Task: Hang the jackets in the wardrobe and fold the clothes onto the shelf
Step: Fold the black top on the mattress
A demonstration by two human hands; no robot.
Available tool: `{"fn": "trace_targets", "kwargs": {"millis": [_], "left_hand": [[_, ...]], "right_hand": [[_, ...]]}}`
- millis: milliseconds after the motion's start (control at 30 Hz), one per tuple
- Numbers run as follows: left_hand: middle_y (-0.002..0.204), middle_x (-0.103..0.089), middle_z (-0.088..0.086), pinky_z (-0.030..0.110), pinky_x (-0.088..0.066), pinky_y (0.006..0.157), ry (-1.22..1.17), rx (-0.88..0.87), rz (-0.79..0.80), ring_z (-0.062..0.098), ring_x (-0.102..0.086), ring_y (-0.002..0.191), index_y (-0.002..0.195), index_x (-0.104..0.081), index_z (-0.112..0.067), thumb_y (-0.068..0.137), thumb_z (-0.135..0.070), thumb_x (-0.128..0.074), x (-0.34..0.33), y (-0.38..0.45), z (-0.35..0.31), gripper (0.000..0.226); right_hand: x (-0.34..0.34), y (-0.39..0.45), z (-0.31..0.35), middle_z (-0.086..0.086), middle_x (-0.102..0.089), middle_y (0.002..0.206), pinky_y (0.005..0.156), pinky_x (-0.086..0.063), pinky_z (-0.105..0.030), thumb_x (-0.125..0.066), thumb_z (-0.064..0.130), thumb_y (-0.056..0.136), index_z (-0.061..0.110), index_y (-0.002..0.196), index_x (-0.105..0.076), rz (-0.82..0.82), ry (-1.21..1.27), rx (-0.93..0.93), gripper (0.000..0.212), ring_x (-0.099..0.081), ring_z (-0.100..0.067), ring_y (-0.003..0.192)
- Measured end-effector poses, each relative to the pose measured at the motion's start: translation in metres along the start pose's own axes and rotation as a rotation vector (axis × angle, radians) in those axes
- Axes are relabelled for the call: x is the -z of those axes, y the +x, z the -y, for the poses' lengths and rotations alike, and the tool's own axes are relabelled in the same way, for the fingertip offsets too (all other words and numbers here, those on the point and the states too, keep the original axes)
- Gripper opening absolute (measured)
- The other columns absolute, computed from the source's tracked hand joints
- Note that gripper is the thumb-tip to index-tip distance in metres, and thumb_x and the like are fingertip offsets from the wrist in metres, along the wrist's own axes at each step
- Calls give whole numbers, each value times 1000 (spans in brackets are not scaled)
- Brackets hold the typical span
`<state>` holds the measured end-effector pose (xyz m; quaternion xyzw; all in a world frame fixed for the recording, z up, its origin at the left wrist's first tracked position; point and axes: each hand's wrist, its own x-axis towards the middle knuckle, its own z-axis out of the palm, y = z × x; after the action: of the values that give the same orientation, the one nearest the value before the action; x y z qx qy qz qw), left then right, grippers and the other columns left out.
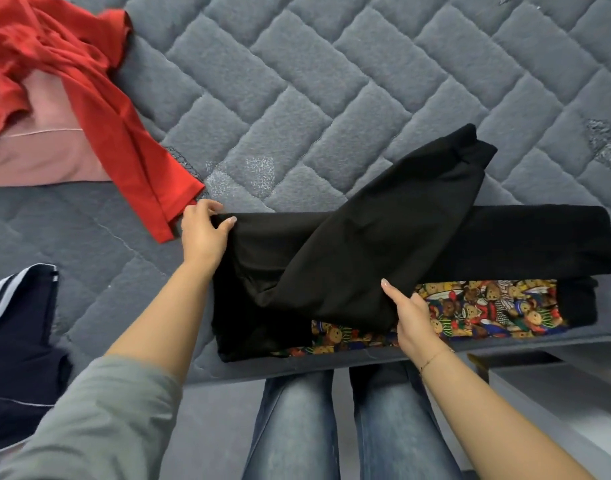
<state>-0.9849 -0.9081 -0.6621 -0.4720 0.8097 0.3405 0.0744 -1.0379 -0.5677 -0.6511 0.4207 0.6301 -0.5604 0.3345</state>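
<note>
Navy striped garment (16,341) far left of the left hand, red top (72,74) up-left over a pink one (44,147). Left hand (203,233) pinches the black garment's (383,244) left corner. Garment spans between both hands on the grey quilted mattress (331,81) — sleeve folded diagonally across. Right hand (411,317) grips its lower edge — bear-print lining (487,306) just right.

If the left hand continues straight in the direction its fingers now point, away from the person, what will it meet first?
Probably the red garment. The left hand grips the black garment at its corner, and the red sleeve end lies just beyond its fingertips on the grey mattress. Depth is unclear, so it may pass beside it.
</note>
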Motion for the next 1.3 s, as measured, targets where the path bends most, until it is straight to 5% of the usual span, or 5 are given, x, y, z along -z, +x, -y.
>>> {"fn": "trace_targets", "kwargs": {"millis": [333, 567, 900, 1100, 1300], "left_hand": [[129, -54, 4, 41, -48, 99, -845, 931, 134, 19, -54, 115, 139, -43, -13, 89, -47, -66, -37, -160, -21, 65], [106, -70, 0, 27, -53, 67, -1058, 787, -70, 16, -66, 98, 105, -67, -13, 98, -27, -60, -44, -166, -42, 17], [129, -58, 12, 27, -52, 67, -994, 926, 61, 19, -61, 98, 133, -51, -5, 99, -19, -58, -50, -184, -14, 38], [130, -50, 12, 20, -26, 98, -197, 266, -230, 27, -47, 121, 131, -53, -8, 93, -19, -64, -31, -178, -26, 41], [164, -17, 2, 47, -7, 120, 143, -319, 124, 22, -9, 152, 151, -36, -30, 102, -39, -45, -74, -128, -55, 50]], "right_hand": [[13, 0, 40, -12, -65, 126, 102, -49, -41, -70, 19, 91, 6, 127, -58, -50, 209, -32, 40, -63, -26, 115], [25, -12, 46, -7, -71, 107, 98, -52, -37, -72, 8, 87, 14, 76, -57, -112, 150, 101, 20, -67, -18, 103], [45, -6, 24, -12, -63, 125, 95, -48, -37, -63, 8, 94, 1, 128, -56, -36, 105, -131, 35, -60, -25, 113], [42, -26, 19, -6, -51, 101, 72, -42, -21, -74, 11, 85, 9, 108, -49, -357, -444, 483, 34, -56, -30, 93], [-11, -8, 23, -10, -30, 159, 121, -16, -38, -56, 27, 97, 15, 148, -41, 144, -1287, 1189, 55, -23, -25, 148]]}}
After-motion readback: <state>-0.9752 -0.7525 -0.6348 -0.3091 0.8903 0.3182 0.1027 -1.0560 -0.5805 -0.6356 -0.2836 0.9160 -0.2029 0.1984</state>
